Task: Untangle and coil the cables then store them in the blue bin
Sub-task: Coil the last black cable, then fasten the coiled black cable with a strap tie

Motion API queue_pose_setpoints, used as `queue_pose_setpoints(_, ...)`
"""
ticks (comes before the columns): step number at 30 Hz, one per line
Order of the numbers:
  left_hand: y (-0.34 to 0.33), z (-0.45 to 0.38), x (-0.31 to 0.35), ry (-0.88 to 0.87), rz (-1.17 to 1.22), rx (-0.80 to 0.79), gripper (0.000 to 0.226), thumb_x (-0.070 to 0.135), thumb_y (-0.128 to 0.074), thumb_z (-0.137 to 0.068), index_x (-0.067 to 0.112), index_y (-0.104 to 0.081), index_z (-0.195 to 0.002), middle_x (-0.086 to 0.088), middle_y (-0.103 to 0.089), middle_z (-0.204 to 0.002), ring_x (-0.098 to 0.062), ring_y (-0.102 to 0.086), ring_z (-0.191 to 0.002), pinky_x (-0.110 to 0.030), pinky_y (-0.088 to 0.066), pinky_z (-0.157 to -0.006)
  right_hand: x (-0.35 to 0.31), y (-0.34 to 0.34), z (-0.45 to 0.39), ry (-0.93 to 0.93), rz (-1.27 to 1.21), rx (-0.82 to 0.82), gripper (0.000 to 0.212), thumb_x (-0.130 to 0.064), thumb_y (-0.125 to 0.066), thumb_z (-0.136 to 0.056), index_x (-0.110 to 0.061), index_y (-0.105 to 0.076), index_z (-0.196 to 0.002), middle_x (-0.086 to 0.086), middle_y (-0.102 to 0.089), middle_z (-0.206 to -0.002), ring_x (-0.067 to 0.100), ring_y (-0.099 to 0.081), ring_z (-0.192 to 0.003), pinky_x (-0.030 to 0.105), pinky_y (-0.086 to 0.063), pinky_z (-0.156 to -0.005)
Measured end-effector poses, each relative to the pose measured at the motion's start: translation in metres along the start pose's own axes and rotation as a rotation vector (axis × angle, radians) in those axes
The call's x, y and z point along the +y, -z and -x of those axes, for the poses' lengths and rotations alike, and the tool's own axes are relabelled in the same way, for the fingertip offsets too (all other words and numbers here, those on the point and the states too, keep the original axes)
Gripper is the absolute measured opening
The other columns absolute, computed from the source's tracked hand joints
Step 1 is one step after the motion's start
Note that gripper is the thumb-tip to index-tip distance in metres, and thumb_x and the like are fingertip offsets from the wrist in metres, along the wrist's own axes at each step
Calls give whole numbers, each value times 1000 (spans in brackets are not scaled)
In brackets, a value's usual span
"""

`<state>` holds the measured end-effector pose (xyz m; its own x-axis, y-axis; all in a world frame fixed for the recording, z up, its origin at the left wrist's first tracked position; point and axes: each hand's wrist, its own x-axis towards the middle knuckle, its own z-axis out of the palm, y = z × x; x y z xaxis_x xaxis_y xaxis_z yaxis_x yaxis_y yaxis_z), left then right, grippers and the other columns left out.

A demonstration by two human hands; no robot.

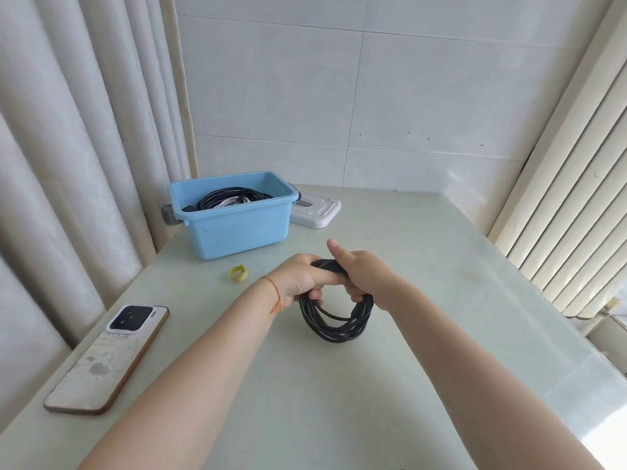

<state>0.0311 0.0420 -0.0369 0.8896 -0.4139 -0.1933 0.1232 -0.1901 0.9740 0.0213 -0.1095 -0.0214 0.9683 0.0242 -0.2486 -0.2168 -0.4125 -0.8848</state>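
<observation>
Both our hands are closed on the same black cable coil (334, 317): our left hand (302, 283) grips its upper left side with fingers curled through the loops, and our right hand (361, 276) wraps the top right, thumb sticking up free. We hold the coil upright over the middle of the desk (441, 334); whether its lowest loops touch the surface we cannot tell.

Going from largest to smallest, the pale green desk carries everything. At its far left stands the blue bin (237, 228), open, with a black cable and a white cable (229, 200) already coiled inside. Just behind the bin, on its right, lies a white lid (317, 212). Near the front left edge a phone (105, 361) lies face down. Between bin and coil, nearer the bin, sits a small yellow strap (238, 274), rolled up.

We judge that the coiling step is nearly finished: the loops are gathered but a little uneven, and no loose tail is visible. The next move seems to call for keeping one hand tight on the bundle so the loops do not spring apart, perhaps binding it with the yellow strap, then carrying it forward and left to the bin and lowering it onto the cables there.
</observation>
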Motion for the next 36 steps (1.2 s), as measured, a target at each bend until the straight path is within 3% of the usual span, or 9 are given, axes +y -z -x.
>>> queue_pose_setpoints(5, 18, 6, 0, -60, -218, 194, 23, 28, -81, -71, 10, -67, -76, 7, -46, -46, -17, -33, -44, -25, -33, -47, 1, -18, -19, 16, -203, -47, 60, -59, -39, -99, -10, -52, -66, 8, -50, -53, 24, -49, -46, 32, -41, -54)
queue_pose_setpoints(7, 39, 12, -4, -37, -220, 265, 19, 25, -79, -76, 14, -64, -73, 9, -42, -41, -16, -32, -39, -24, -30, -46, -3, -27, -30, 13, -276, -65, 51, -41, -38, -104, -7, -65, -78, 14, -66, -71, 29, -63, -66, 32, -44, -58)
queue_pose_setpoints(11, 92, 20, -22, 42, -261, 535, 20, 16, -71, -79, 13, -55, -66, -1, -45, -48, -19, -37, -37, -22, -30, -44, -13, -61, -51, 139, -133, -98, 31, 2, -41, -92, -8, -70, -95, 7, -69, -91, 18, -64, -78, 33, -55, -74)
queue_pose_setpoints(15, 129, 27, -31, 67, -275, 704, 18, 16, -67, -74, 14, -54, -61, -2, -47, -51, -22, -43, -44, -21, -31, -45, -26, -94, -65, 276, 151, -111, 36, 3, -47, -88, -22, -74, -91, -3, -71, -86, 7, -61, -74, 24, -49, -71)
queue_pose_setpoints(18, 147, 31, -35, 60, -155, 712, 13, 19, -70, -73, 10, -60, -71, -1, -46, -52, -19, -36, -40, -24, -29, -48, -30, -111, -79, 350, 429, -204, 29, -7, -58, -88, -25, -73, -106, -2, -69, -104, 9, -55, -80, 12, -41, -61)
queue_pose_setpoints(22, 156, 32, -40, 102, 14, 646, 24, 11, -67, -82, 13, -49, -67, 6, -27, -37, -16, -22, -30, -23, -24, -46, -26, -126, -93, 329, 638, -191, 38, -40, -77, -78, -23, -70, -111, 0, -63, -104, 19, -56, -85, 25, -46, -67)
queue_pose_setpoints(26, 154, 28, -41, 113, 158, 657, 23, 8, -65, -85, 12, -48, -69, 4, -23, -42, -14, -19, -29, -21, -28, -44, -25, -126, -89, 377, 635, -44, 12, -20, -65, -88, -8, -65, -91, 5, -61, -97, 23, -55, -86, 28, -40, -69)
queue_pose_setpoints(32, 126, 9, -33, 122, 538, 600, 30, 6, -57, -91, 16, -41, -68, 9, -17, -37, -8, -14, -28, -18, -37, -36, -7, -74, -74, 295, 267, 111, 23, -29, -59, -97, -7, -63, -92, 6, -68, -83, 9, -61, -62, 35, -52, -67)
queue_pose_setpoints(36, 70, -16, -24, 87, 776, 450, 34, 11, -56, -94, 20, -38, -66, 8, -21, -40, -9, -19, -31, -23, -37, -47, 11, -26, -44, 247, -48, 195, 14, -17, -49, -100, -9, -59, -95, 8, -72, -89, 17, -67, -64, 32, -51, -63)
